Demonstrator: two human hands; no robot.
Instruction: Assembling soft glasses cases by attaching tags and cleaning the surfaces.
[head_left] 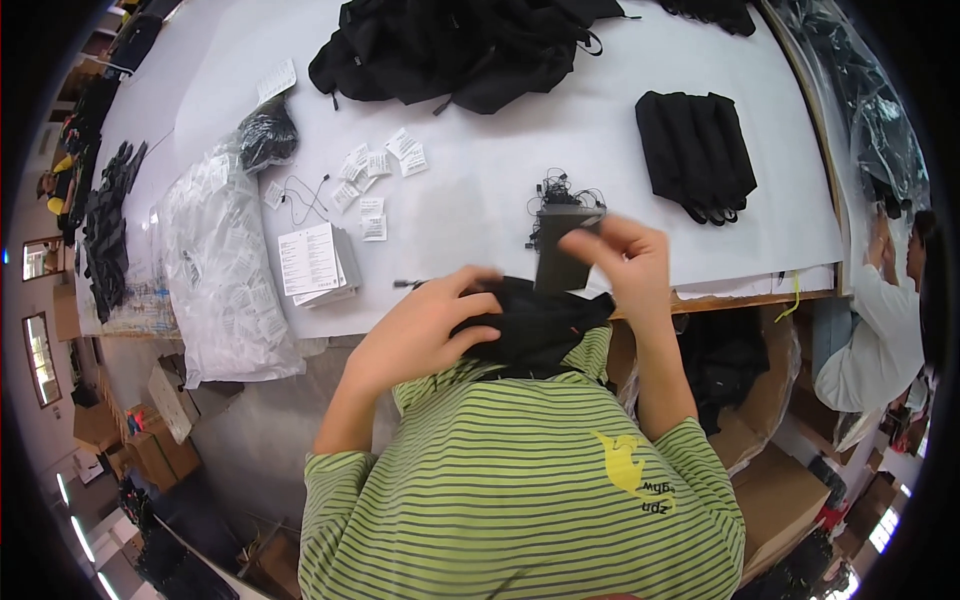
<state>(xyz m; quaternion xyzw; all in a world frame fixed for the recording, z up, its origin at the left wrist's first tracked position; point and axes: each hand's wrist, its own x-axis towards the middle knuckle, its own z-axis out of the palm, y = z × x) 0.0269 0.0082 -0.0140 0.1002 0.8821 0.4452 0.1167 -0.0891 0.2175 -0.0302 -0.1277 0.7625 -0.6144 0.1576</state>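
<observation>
At the table's near edge, against my body, lies a black fabric item [535, 325], partly hidden by my hands. My left hand [430, 325] grips its left side with curled fingers. Above its right part, my right hand [637, 262] is closed in a pinch on a dark grey rectangular hang tag [565, 262], held upright. Just behind the tag, a tangle of thin black tag strings [560, 190] rests on the table. A stack of white printed cards [312, 262] sits left of my left hand.
Small white labels [372, 215] lie scattered near a plastic bag of labels [225, 270] at left. A heap of black bags [450, 50] is at the back, folded black items [697, 152] at right. Another person [875, 330] works at far right. Cardboard boxes [780, 500] stand below.
</observation>
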